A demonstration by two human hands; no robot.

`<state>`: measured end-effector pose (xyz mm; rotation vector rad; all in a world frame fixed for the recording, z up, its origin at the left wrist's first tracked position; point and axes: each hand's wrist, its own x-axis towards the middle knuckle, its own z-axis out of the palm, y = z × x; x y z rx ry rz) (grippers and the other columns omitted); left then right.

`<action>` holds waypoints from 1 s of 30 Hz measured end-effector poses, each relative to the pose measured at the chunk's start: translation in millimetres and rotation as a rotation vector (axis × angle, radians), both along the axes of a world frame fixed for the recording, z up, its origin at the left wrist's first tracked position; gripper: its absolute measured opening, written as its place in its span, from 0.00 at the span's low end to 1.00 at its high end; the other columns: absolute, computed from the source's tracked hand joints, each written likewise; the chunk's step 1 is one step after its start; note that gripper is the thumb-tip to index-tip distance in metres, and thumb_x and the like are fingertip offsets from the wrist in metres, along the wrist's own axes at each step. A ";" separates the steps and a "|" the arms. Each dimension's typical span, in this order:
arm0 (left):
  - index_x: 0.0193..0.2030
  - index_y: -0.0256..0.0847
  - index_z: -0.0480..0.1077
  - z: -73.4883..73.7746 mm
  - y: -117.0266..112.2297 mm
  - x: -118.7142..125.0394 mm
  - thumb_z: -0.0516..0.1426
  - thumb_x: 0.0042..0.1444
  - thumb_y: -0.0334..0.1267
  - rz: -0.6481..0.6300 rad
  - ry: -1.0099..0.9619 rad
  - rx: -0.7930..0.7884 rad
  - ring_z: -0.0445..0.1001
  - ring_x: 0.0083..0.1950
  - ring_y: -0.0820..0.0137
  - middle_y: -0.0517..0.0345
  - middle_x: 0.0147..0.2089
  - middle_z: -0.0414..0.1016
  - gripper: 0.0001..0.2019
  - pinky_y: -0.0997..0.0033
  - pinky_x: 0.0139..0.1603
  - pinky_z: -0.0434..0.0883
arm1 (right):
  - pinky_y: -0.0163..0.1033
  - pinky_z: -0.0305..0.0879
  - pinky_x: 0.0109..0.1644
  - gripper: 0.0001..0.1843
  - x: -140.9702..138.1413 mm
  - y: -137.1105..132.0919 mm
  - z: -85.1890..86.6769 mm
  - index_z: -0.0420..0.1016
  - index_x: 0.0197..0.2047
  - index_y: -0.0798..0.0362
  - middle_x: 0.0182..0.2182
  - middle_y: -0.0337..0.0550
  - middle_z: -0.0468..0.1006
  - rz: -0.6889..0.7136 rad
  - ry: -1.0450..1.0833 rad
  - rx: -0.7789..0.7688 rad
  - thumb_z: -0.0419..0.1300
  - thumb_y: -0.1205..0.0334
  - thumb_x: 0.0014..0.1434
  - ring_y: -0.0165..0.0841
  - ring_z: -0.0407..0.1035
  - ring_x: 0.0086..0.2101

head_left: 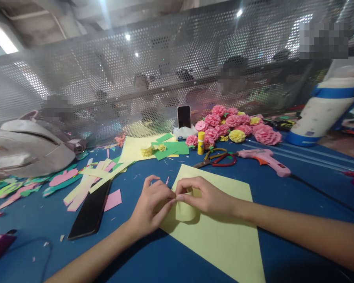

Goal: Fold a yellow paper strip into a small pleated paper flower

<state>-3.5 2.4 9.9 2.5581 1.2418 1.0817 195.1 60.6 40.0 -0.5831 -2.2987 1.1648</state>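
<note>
A large pale yellow paper sheet (221, 232) lies on the blue table (297, 204) in front of me. Its near-left corner is folded up, and both hands pinch that fold. My left hand (150, 206) grips the fold's edge from the left with fingertips pressed together. From the right, my right hand (205, 196) meets it, thumb and forefinger closed on the same paper edge. The fingertips of both hands touch at the fold.
A black phone (91, 212) lies left of my hands among yellow and pink paper strips (85, 184). Behind are scissors (214, 157), a pink glue gun (265, 159), a glue stick (201, 142), pink paper flowers (233, 124), a standing phone (184, 116), a bag (26, 147) and a white-blue jug (324, 110).
</note>
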 end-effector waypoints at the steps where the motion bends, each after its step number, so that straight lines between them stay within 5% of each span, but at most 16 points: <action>1: 0.36 0.44 0.67 0.5 -0.2 0.0 0.51 0.63 0.32 -0.006 -0.001 0.006 0.69 0.34 0.67 0.59 0.29 0.71 0.06 0.56 0.58 0.58 | 0.36 0.60 0.39 0.09 -0.2 -0.6 0.2 0.73 0.31 0.53 0.29 0.39 0.74 -0.001 0.000 0.001 0.57 0.63 0.63 0.32 0.66 0.33; 7: 0.37 0.42 0.67 -0.2 0.2 -0.2 0.51 0.63 0.31 -0.005 -0.060 -0.001 0.68 0.34 0.68 0.59 0.31 0.73 0.06 0.61 0.52 0.61 | 0.34 0.59 0.39 0.10 -0.7 0.5 -1.2 0.72 0.31 0.54 0.30 0.38 0.73 -0.022 0.021 -0.034 0.56 0.61 0.64 0.31 0.65 0.33; 14: 0.28 0.41 0.69 -6.3 7.0 -4.0 0.56 0.60 0.45 0.156 -0.399 -0.394 0.61 0.24 0.73 0.62 0.23 0.66 0.13 0.74 0.25 0.56 | 0.35 0.55 0.36 0.16 3.4 15.8 -5.1 0.72 0.28 0.53 0.27 0.37 0.73 -0.130 0.000 0.071 0.60 0.52 0.62 0.30 0.64 0.30; 23: 0.25 0.39 0.65 -7.9 11.9 -5.2 0.59 0.58 0.48 0.123 -0.673 -0.474 0.56 0.22 0.77 0.65 0.22 0.62 0.16 0.79 0.22 0.52 | 0.35 0.55 0.34 0.17 4.1 21.9 -9.0 0.70 0.28 0.54 0.28 0.38 0.70 -0.145 0.062 -0.056 0.59 0.51 0.62 0.30 0.63 0.30; 30: 0.27 0.39 0.64 -6.7 15.6 -9.1 0.58 0.58 0.49 0.103 -0.676 -0.547 0.57 0.21 0.78 0.66 0.20 0.62 0.17 0.79 0.21 0.52 | 0.36 0.57 0.36 0.17 7.8 38.4 -6.1 0.72 0.28 0.54 0.28 0.39 0.73 -0.178 0.051 0.037 0.59 0.50 0.61 0.33 0.66 0.31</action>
